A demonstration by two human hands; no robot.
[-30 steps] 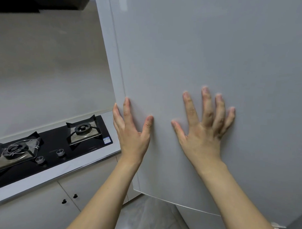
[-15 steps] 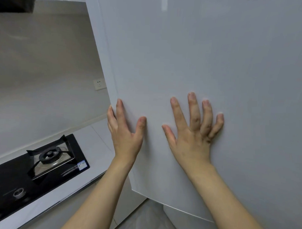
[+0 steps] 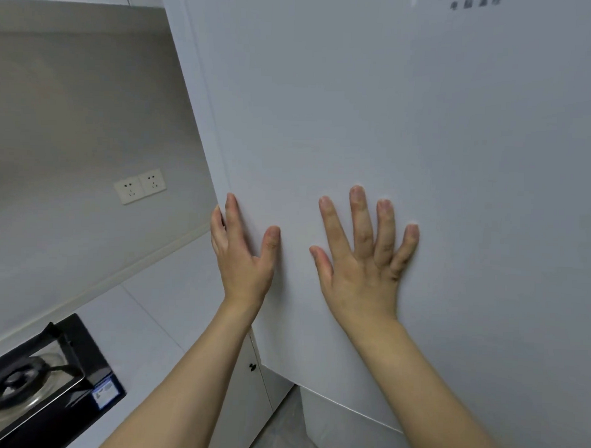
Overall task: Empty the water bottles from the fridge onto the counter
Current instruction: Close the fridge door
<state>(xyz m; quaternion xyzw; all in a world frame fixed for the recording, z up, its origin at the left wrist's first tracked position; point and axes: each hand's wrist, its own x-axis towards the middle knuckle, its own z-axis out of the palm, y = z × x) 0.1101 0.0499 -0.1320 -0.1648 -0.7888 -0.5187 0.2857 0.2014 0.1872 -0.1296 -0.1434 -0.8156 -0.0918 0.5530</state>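
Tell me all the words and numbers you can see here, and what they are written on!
Dark characters on the fridge door, top right: too blurred to read.
Small blue and white sticker on the corner of the black stove: too small to read.
The two wall sockets show no writing.
Nothing else carries text.

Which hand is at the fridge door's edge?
The left hand: its fingers sit along the fridge door's left edge. The right hand lies flat further in on the panel.
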